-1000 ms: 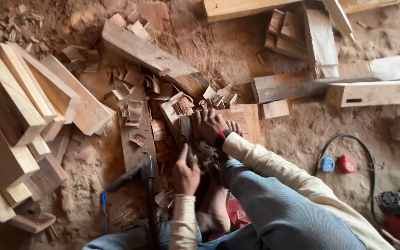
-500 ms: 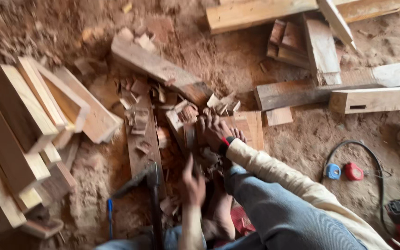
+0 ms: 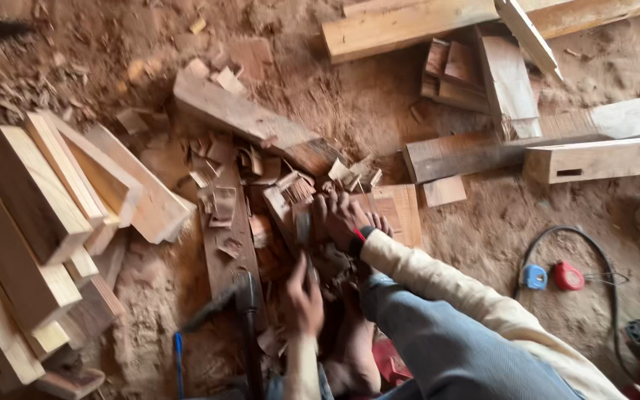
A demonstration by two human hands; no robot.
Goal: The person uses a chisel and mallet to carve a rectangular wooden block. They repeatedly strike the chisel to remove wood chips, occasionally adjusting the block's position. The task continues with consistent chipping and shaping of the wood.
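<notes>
Seemingly mid-chiselling: the left hand (image 3: 304, 296) closes around a chisel (image 3: 304, 230), the right hand (image 3: 346, 218) presses the wood piece (image 3: 290, 200) just beyond; next calls for steady bracing.

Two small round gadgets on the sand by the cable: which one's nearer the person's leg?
The blue one. It lies left of the red one, on the side of the denim-clad leg.

light: soft, even daylight, warm reddish cast | shadows: faint, short | glare: none | blur: motion smear on left hand (image 3: 304, 298), softness toward 9 o'clock edge
</notes>
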